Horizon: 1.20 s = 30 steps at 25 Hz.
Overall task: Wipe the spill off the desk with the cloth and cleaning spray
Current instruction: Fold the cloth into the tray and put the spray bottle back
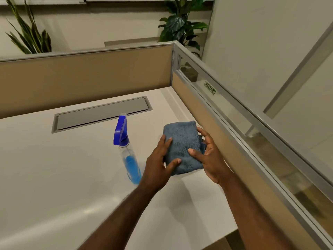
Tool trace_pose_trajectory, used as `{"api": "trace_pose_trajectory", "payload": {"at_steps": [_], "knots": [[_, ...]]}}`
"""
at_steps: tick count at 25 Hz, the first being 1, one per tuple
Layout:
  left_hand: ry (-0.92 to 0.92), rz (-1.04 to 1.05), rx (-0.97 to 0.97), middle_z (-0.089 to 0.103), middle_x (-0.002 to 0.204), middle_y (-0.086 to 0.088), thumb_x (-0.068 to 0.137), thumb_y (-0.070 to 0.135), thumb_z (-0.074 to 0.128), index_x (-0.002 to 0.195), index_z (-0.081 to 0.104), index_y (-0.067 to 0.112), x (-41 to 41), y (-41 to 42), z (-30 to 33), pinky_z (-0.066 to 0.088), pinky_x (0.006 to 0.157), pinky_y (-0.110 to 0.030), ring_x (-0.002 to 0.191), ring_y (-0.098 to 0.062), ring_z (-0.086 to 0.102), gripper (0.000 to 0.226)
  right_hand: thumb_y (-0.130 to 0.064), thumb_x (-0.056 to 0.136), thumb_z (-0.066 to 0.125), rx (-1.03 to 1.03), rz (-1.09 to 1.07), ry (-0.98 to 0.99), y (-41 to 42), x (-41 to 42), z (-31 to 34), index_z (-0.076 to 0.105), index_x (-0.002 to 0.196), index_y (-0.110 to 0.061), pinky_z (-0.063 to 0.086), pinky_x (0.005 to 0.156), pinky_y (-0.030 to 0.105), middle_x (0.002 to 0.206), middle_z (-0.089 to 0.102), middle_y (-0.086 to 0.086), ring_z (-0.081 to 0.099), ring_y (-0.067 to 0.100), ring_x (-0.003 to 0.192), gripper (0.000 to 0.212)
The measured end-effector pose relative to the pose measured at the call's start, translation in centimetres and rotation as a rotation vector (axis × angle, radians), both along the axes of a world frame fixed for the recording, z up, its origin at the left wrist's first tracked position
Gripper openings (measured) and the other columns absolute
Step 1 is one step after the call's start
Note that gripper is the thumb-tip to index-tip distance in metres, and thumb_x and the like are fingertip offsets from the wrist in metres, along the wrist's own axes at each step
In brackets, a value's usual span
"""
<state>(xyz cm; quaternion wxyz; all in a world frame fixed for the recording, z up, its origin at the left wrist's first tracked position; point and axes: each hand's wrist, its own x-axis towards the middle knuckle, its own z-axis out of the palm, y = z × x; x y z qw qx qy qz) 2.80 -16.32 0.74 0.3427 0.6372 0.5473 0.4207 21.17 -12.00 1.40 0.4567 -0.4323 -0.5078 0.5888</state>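
A folded blue microfibre cloth (182, 141) is held between both hands just above the white desk (63, 168), near its right side. My left hand (158, 165) grips the cloth's left and lower edge with thumb and fingers. My right hand (210, 157) clasps its right edge, thumb on top. A clear spray bottle (128, 156) with a blue trigger head and blue liquid stands upright on the desk just left of my left hand. I cannot make out a spill on the surface.
A grey cable-tray lid (100, 114) is set into the desk at the back. Tan partition panels (81, 80) wall the back and right sides, the right one topped with glass (252, 134). Potted plants (182, 24) stand beyond the partitions.
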Motion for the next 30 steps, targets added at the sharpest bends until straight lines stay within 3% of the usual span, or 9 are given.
{"api": "trace_pose_trajectory", "payload": {"at_steps": [4,9,11,14,17,19,24,27,30], "knots": [[0.213,0.042,-0.061,0.016,0.161,0.0,0.091,0.031,0.063,0.149,0.027,0.021,0.8,2.6,-0.3,0.022,0.108,-0.016,0.144,-0.016,0.025,0.069,-0.014,0.092,0.061,0.217,0.02,-0.551,2.5,-0.7,-0.5,0.017,0.151,-0.032,0.036,0.107,0.026,0.155,0.025,-0.004,0.031,0.007,0.137,0.075],[0.376,0.046,-0.183,0.008,0.163,0.0,0.097,0.031,0.053,0.152,0.016,0.018,2.4,4.8,-0.9,0.023,0.11,-0.022,0.144,-0.02,0.028,0.068,-0.008,0.096,0.05,0.396,0.156,-0.915,5.0,-1.0,-1.5,-0.002,0.151,-0.038,0.026,0.101,0.015,0.161,-0.002,-0.007,0.015,-0.004,0.13,0.081],[0.476,0.058,-0.205,0.015,0.162,-0.001,0.097,0.029,0.051,0.152,0.016,0.018,3.2,5.3,-1.1,0.031,0.108,-0.027,0.139,-0.023,0.038,0.066,-0.014,0.098,0.049,0.443,0.252,-0.977,5.8,-0.8,-2.4,0.0,0.15,-0.042,0.028,0.103,0.018,0.162,0.001,-0.003,0.018,-0.001,0.132,0.077],[0.626,0.08,-0.205,0.031,0.157,-0.006,0.098,0.026,0.049,0.149,0.024,0.014,4.2,5.7,-1.2,0.036,0.107,-0.032,0.13,-0.028,0.047,0.058,-0.03,0.098,0.051,0.39,0.223,-0.962,6.6,-0.9,-3.2,0.023,0.149,-0.036,0.036,0.111,0.034,0.153,0.035,0.004,0.043,0.016,0.132,0.058],[0.553,0.107,-0.204,0.037,0.153,-0.006,0.097,0.022,0.052,0.146,0.032,0.012,5.0,6.2,-0.7,0.035,0.11,-0.032,0.133,-0.025,0.044,0.054,-0.006,0.095,0.05,0.34,0.252,-0.874,6.9,-0.2,-2.8,0.035,0.146,-0.012,0.026,0.115,0.038,0.158,0.021,0.013,0.026,0.032,0.143,0.053],[0.48,0.145,-0.171,0.035,0.154,-0.005,0.096,0.02,0.053,0.145,0.034,0.014,5.4,6.3,-0.2,0.032,0.112,-0.032,0.136,-0.024,0.041,0.053,0.001,0.095,0.048,0.387,0.233,-0.831,7.4,0.2,-2.6,0.036,0.145,-0.008,0.026,0.117,0.038,0.16,0.014,0.012,0.023,0.029,0.144,0.052],[0.396,0.191,-0.069,0.031,0.157,-0.002,0.094,0.022,0.058,0.147,0.033,0.016,5.8,6.7,0.5,0.02,0.108,-0.018,0.141,-0.017,0.032,0.059,-0.004,0.098,0.044,0.404,0.178,-0.703,8.2,1.1,-0.9,0.03,0.149,-0.012,0.02,0.105,0.007,0.159,0.011,-0.005,0.021,0.014,0.142,0.053],[0.337,0.176,-0.091,0.028,0.158,0.0,0.092,0.023,0.06,0.147,0.032,0.016,5.9,6.6,0.0,0.017,0.109,-0.016,0.142,-0.013,0.028,0.062,-0.006,0.098,0.046,0.459,0.154,-0.833,8.6,1.6,-1.4,0.029,0.149,-0.013,0.021,0.112,0.019,0.162,0.005,0.002,0.019,0.011,0.141,0.055],[0.391,0.104,-0.229,0.019,0.161,-0.002,0.096,0.029,0.054,0.15,0.025,0.015,5.2,6.3,-1.3,0.016,0.113,-0.023,0.145,-0.017,0.023,0.063,-0.007,0.096,0.048,0.555,0.256,-0.969,8.0,1.0,-2.6,0.029,0.149,-0.012,0.025,0.114,0.031,0.16,0.016,0.01,0.026,0.025,0.143,0.056]]}}
